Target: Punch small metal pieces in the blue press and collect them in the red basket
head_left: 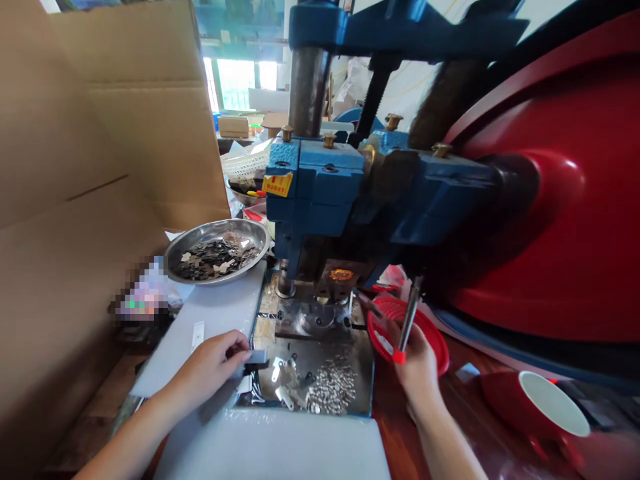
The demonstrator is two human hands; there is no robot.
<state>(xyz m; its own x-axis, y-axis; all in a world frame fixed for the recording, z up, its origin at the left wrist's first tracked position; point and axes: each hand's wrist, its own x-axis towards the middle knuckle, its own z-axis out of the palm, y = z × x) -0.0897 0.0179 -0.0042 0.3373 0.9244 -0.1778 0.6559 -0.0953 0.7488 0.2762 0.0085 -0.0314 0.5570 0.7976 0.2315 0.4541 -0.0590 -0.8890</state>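
My left hand (220, 360) pinches a small flat metal plate (258, 357) at the left edge of the press bed, between thumb and fingers. Just beyond it lie loose metal plates (284, 393) and a heap of small metal pieces (333, 387). My right hand (419, 357) is over a red plastic basket (440, 333), its fingers closed around a thin, dark, blurred tool like tweezers (373, 308) that points toward the die (315, 320). A metal rod with a red tip (411, 313) crosses in front of this hand and hides part of its fingers.
A blue press (315, 180) stands ahead, with a large red wheel (565, 200) at right. A steel bowl (217, 277) of flat metal pieces sits at left, beside tall cardboard (145, 133). Another metal strip (198, 335) lies on the white board (173, 360). A red mug (520, 407) is at lower right.
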